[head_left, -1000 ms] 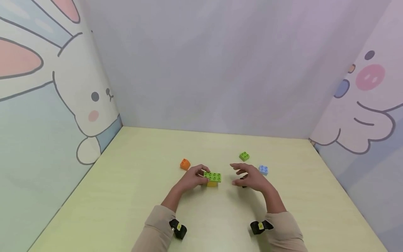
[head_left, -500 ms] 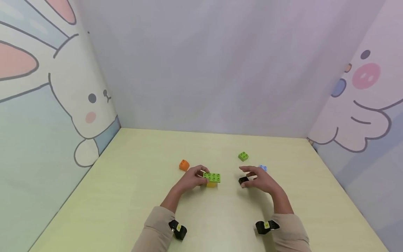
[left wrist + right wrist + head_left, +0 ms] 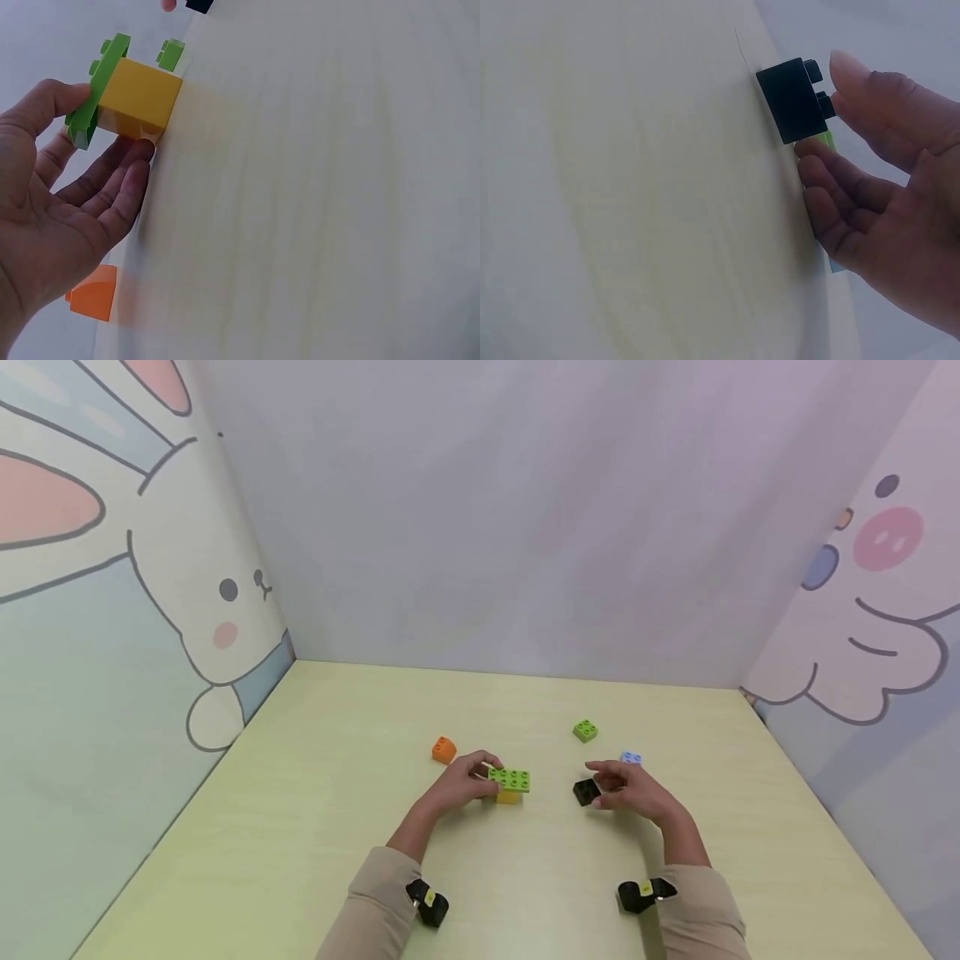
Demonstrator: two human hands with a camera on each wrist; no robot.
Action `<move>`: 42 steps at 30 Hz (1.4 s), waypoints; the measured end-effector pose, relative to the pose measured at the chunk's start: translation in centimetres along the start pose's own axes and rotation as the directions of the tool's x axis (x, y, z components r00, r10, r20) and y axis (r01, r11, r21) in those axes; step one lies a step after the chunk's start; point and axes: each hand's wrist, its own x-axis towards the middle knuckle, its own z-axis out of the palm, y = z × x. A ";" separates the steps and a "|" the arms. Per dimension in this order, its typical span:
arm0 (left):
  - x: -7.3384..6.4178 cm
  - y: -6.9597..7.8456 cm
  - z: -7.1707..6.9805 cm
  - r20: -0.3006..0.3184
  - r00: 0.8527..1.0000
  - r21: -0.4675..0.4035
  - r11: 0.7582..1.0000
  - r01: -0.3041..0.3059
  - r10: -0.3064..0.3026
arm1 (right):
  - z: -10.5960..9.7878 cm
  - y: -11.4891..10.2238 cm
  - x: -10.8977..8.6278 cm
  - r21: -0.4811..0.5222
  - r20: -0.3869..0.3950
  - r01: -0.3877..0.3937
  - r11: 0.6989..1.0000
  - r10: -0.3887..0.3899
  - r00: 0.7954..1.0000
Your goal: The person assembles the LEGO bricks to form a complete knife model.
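My left hand (image 3: 463, 781) holds a flat green plate brick (image 3: 513, 779) at its left end, thumb and fingers either side of it. The plate sits on top of a yellow brick (image 3: 141, 97), which rests on the table. My right hand (image 3: 636, 789) is beside a black brick (image 3: 586, 792), fingers loosely bent and thumb apart. In the right wrist view the thumb hovers by the studs of this black brick (image 3: 793, 101), and the fingertips lie close to its side. A light blue brick (image 3: 632, 758) is partly hidden behind the right hand.
An orange brick (image 3: 444, 750) with a sloped side stands just beyond the left hand. A small green brick (image 3: 585, 731) lies farther back on the pale wooden table (image 3: 360, 710). Printed fabric walls (image 3: 480, 527) enclose the table's back and sides.
My right hand has moved right, away from the green and yellow stack, uncovering the black brick and covering part of the light blue one. The left hand keeps its hold.
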 end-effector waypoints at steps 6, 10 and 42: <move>0.1 -0.1 0.0 0.006 1.000 0.009 1.000 -0.007 0.007 | 0.0 0.4 0.1 -0.021 -0.002 -0.010 1.000 0.010 1.000; 0.0 -0.1 0.1 0.007 1.000 0.012 1.000 -0.009 0.009 | -0.1 0.6 0.3 -0.051 0.011 0.005 0.999 -0.004 1.000; -0.2 -0.2 -0.5 0.011 0.997 0.044 0.996 -0.075 0.075 | 0.6 -1.7 1.1 0.063 -0.088 0.017 0.998 -0.012 0.996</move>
